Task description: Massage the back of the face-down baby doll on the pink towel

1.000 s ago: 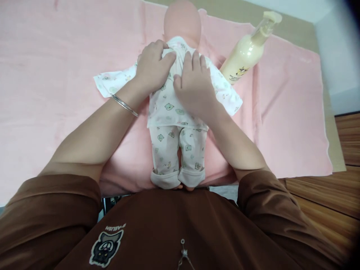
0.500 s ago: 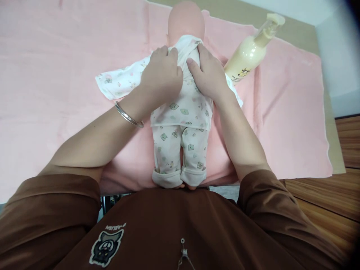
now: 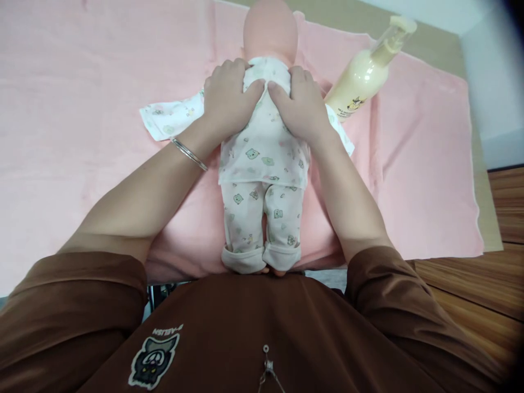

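On towel [image 3: 82,82], L hand [image 3: 227,101], R hand [image 3: 303,106] clasp doll [image 3: 264,158]; bottle [image 3: 370,65] holds lotion [image 3: 352,94].

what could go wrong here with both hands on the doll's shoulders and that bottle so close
1. The right hand is close to the pump bottle lying on the towel. An outward move of the wrist could knock the bottle, and it might roll.
2. The doll has its feet at the near edge. With the left hand and right hand both gripping its shoulders, a pull toward the body could slide it off.
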Demonstrator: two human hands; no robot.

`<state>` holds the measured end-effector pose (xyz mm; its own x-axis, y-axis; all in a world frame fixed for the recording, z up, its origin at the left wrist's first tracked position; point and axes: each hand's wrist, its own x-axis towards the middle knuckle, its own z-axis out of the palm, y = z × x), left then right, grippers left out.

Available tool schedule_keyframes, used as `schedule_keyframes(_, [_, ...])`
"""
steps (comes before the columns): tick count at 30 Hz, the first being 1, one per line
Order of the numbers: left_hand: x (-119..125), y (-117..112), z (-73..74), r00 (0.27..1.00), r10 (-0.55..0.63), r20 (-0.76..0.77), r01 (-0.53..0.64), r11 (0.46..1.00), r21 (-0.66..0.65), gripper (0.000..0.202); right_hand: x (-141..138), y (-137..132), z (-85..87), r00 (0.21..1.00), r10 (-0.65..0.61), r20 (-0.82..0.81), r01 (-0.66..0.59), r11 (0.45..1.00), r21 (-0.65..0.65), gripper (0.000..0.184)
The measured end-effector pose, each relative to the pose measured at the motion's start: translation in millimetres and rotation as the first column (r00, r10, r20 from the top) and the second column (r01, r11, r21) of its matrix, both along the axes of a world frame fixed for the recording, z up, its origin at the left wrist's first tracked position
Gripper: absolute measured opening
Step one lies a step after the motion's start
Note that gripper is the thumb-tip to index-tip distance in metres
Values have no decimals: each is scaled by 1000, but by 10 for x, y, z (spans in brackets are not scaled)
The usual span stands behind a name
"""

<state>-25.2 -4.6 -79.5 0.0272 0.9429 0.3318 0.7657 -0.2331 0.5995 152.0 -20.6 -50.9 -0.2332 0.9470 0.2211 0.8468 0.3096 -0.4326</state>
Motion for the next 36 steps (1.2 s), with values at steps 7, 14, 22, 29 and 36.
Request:
schedule_keyframes(7, [9,15,-12,1000,27,-12,-28,1000,-3,31,89,67,-43,999,17,-39,-18,999,-29,60])
schedule_keyframes(14, [8,3,4,1000,7,-7,-7,1000,-9,31,4,-61,-17,991,-80,105,72,995,76,60])
schedule_keyframes(22, [13,23,-32,1000,15,-4,-15,1000,20,31,-54,-167,38,979,-110,170,97,992,82,59])
schedule_keyframes(29, [9,28,-49,1000,16,7,-16,999,51,30,-93,-145,30,978,-141,155,131,989,74,52])
schedule_keyframes(36, [-9,23,-13,1000,-5,-5,5,1000,29,31,-15,-86,19,986,-105,128,96,993,72,55])
